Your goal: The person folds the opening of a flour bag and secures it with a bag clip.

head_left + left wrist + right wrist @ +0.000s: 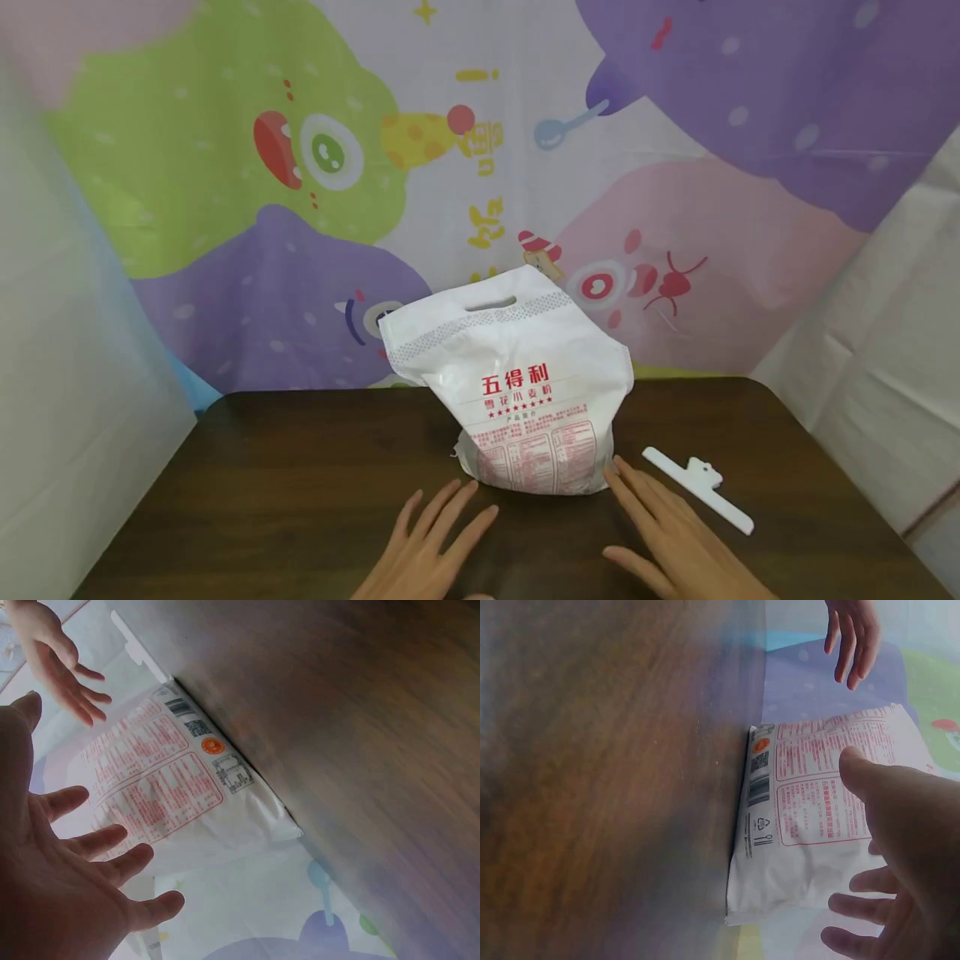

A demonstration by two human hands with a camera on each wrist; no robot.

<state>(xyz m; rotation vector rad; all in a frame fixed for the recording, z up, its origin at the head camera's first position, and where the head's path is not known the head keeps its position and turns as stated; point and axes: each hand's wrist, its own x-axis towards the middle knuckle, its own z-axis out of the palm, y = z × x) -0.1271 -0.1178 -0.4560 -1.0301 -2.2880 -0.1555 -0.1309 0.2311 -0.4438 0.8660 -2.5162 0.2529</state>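
Observation:
A white flour bag with red print and a cut-out handle stands on the dark wooden table, its top leaning to the left. In front of its lower left side is my left hand, fingers spread and holding nothing. My right hand is by the bag's lower right corner, fingers extended, fingertips overlapping the edge in the head view. Both wrist views show the bag's printed lower face between the two hands. A white bag clip lies on the table just right of my right hand.
Behind the table hangs a backdrop with colourful cartoon figures. White cloth hangs at the left side, and more white cloth at the right. The table's far edge runs just behind the bag.

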